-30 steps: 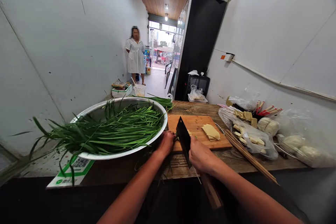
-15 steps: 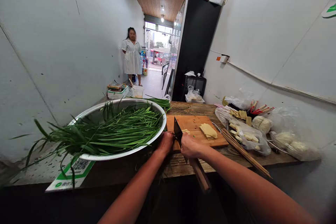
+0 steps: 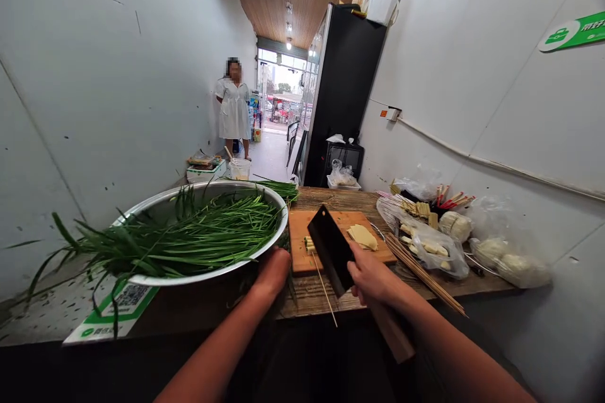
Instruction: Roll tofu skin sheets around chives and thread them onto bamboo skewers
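Observation:
My right hand (image 3: 373,278) grips the wooden handle of a black cleaver (image 3: 331,249), whose blade is lifted and tilted over the front edge of a wooden cutting board (image 3: 299,259). On the board lie small cut yellow pieces (image 3: 309,244) and flat tofu slices (image 3: 362,237). My left hand (image 3: 274,269) rests curled at the table's front edge, between the board's left corner and the rim of a big metal bowl (image 3: 198,277); its fingers are hidden. A single thin skewer (image 3: 325,293) lies on the table between my hands.
The bowl is full of long green chives (image 3: 189,236) that hang over its left side. A bundle of bamboo skewers (image 3: 425,274) and plastic bags of food (image 3: 437,244) lie right of the board. A person in a white dress (image 3: 232,108) stands far down the corridor beside a black fridge (image 3: 345,88).
The cleaver has risen off the board and tilted back toward me. My left hand has drawn back from the board to the table's edge. The view has shifted slightly.

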Demonstrator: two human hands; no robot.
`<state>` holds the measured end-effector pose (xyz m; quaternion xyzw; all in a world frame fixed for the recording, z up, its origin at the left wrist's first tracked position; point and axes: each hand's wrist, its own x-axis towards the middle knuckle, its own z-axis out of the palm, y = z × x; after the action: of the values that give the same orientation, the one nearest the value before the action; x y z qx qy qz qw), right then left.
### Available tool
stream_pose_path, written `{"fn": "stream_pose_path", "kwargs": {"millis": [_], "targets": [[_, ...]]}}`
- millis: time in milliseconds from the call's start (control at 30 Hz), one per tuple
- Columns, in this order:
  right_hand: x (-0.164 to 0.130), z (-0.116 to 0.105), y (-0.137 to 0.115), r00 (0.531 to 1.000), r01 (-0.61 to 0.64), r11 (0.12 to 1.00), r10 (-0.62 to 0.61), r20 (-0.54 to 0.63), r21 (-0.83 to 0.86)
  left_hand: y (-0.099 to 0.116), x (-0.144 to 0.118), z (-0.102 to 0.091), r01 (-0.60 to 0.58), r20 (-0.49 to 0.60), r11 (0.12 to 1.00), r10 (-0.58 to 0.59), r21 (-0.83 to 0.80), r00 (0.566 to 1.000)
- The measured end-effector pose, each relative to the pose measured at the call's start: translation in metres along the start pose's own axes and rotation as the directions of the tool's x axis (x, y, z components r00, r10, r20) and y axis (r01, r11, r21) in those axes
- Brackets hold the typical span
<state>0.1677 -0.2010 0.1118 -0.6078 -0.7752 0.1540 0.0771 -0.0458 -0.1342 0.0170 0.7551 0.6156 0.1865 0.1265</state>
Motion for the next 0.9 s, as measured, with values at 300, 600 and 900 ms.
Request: {"fn": "stream_pose_path", "kwargs": {"millis": [300,600,900], "targets": [[0.047,0.011,0.048,0.952,-0.173,0.897,0.047,-0.302,-0.408,0.025,-0.018,-0.008,-0.027,-0.152,0.928,0.089,0.371,0.984],[0.131,0.034,0.058,0.932,-0.205,0.888,0.048,-0.359,-0.412,0.048,0.050,0.004,-0.258,-0.003,0.941,0.265,0.220,0.964],[0.196,0.049,0.056,0.945,-0.186,0.924,0.075,-0.320,-0.333,0.037,0.062,-0.002,-0.267,0.094,0.932,0.251,0.245,0.963]]}}
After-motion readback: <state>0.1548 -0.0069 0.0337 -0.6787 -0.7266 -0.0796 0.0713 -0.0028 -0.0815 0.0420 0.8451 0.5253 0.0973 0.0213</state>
